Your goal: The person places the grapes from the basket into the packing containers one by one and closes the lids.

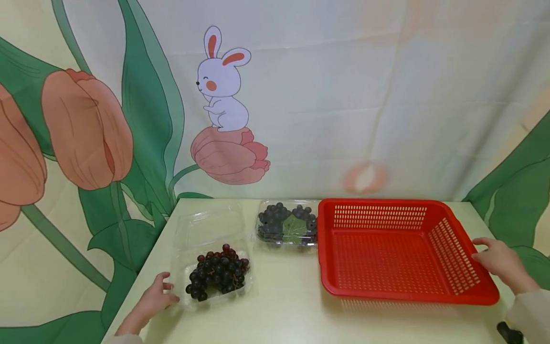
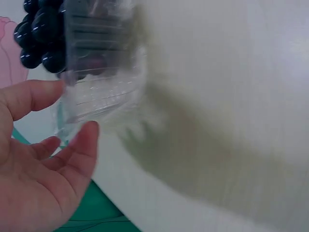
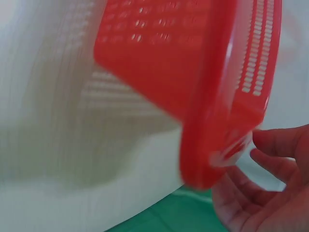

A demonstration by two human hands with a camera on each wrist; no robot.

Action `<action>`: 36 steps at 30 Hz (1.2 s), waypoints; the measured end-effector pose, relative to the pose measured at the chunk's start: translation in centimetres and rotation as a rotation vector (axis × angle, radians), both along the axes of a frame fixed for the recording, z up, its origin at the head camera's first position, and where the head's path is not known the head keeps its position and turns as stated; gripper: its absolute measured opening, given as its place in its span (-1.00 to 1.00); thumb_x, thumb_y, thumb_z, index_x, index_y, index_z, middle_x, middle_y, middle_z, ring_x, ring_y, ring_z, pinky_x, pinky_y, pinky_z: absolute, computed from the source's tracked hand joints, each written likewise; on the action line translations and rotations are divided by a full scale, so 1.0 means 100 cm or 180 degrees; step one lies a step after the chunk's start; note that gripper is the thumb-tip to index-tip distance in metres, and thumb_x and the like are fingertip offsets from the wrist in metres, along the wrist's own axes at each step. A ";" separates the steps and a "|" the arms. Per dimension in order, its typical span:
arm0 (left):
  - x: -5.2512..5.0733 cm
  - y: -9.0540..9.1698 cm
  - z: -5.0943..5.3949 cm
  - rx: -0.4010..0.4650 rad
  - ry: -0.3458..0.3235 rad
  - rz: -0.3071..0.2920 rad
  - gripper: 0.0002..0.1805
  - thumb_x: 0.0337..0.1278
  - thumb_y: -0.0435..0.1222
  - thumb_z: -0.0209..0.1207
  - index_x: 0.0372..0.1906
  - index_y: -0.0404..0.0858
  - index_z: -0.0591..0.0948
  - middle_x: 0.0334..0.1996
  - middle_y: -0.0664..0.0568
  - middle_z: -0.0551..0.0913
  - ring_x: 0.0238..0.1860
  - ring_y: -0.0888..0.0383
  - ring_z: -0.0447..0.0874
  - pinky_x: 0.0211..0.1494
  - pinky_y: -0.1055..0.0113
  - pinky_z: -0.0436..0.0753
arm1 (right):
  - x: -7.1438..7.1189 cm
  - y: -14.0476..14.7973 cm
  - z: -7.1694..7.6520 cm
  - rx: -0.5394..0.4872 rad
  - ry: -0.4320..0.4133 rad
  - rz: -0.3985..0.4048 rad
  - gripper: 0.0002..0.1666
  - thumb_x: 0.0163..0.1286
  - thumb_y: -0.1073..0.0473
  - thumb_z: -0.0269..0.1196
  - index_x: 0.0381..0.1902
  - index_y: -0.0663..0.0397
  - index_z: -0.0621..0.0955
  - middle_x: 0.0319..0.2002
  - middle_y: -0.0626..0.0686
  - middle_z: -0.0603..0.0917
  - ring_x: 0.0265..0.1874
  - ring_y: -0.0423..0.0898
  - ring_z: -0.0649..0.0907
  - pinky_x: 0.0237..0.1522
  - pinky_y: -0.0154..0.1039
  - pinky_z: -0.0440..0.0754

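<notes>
At the left, a clear plastic box (image 1: pixel 180 272) stands with its lid raised, and dark grapes (image 1: pixel 219 272) fill it. My left hand (image 1: pixel 154 298) is at the box's left edge, fingers loosely bent and spread. In the left wrist view, the thumb (image 2: pixel 46 94) is close to the box wall; contact cannot be told. A red plastic basket (image 1: pixel 386 296) with perforated sides stands at the right. My right hand (image 1: pixel 500 260) touches its right rim with loosely bent fingers. Some of those fingertips are hidden behind the rim (image 3: pixel 207 145) in the right wrist view.
A closed clear box of dark grapes (image 1: pixel 288 227), with a green leaf label, stands at the back, beside the basket. A pale table (image 1: pixel 283 306) bears everything. Behind it hangs a cloth (image 1: pixel 301 119) printed with tulips and a rabbit. A small black object (image 1: pixel 509 332) shows at lower right.
</notes>
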State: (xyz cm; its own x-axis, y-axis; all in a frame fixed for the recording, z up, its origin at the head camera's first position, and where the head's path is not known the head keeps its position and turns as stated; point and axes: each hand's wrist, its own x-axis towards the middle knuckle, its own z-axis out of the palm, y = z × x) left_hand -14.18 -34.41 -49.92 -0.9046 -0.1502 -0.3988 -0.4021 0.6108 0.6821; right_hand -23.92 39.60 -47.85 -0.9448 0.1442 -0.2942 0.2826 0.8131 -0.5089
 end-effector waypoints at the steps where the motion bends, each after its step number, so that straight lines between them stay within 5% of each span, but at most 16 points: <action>1: -0.001 -0.001 0.003 -0.0016 -0.0064 -0.0038 -0.22 -0.05 -0.40 0.10 0.21 -0.53 -0.09 0.02 -0.49 0.25 -0.14 -0.14 0.48 -0.19 0.17 0.52 | 0.005 -0.008 0.010 0.0096 0.0085 0.0048 -0.40 0.22 0.25 0.05 0.13 0.53 0.18 -0.08 0.54 0.35 -0.30 0.23 0.51 -0.42 -0.07 0.51; 6: -0.013 -0.008 0.023 -0.0193 -0.0141 -0.0198 -0.21 0.09 -0.26 0.02 0.24 -0.55 -0.14 0.13 -0.56 0.10 0.13 -0.40 0.15 0.03 -0.06 0.37 | 0.015 -0.047 0.036 0.0223 0.0845 0.0214 -0.49 0.23 0.24 0.02 0.08 0.45 0.30 -0.02 0.54 0.34 -0.17 0.35 0.41 -0.37 0.06 0.43; 12: -0.032 -0.015 0.033 -0.0249 0.0031 -0.0075 -0.20 0.19 -0.15 -0.10 0.28 -0.53 -0.21 0.21 -0.51 -0.01 0.20 -0.39 0.02 0.15 -0.13 0.21 | 0.011 -0.104 0.048 -0.0031 0.1450 0.0430 -0.54 0.23 0.29 0.04 0.08 0.40 0.34 0.00 0.44 0.39 -0.12 0.30 0.40 -0.20 0.17 0.42; 20: -0.053 -0.016 0.030 -0.0170 0.0045 0.0087 -0.18 0.23 -0.07 -0.19 0.29 -0.54 -0.26 0.23 -0.52 -0.06 0.22 -0.37 -0.02 0.19 -0.11 0.17 | 0.012 -0.171 0.050 -0.0420 0.1491 0.0779 -0.57 0.23 0.30 0.09 0.08 0.29 0.40 0.02 0.32 0.42 0.02 0.22 0.40 -0.03 0.14 0.38; 36: -0.076 -0.016 0.016 -0.0086 0.0077 0.0313 -0.22 0.23 -0.12 -0.24 0.27 -0.61 -0.23 0.21 -0.55 -0.09 0.22 -0.38 -0.04 0.23 -0.10 0.12 | 0.027 -0.260 0.024 -0.0748 0.1436 0.1346 -0.61 0.15 0.27 0.20 -0.02 0.06 0.51 -0.05 0.05 0.51 -0.06 0.03 0.51 -0.08 -0.03 0.51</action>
State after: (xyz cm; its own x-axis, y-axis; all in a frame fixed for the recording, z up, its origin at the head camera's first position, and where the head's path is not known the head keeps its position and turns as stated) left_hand -21.78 -36.03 -48.36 -0.8943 -0.2492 -0.3717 -0.4447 0.5874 0.6761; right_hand -21.22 13.64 -45.45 -0.9438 -0.2860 0.1655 -0.3192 0.6600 -0.6800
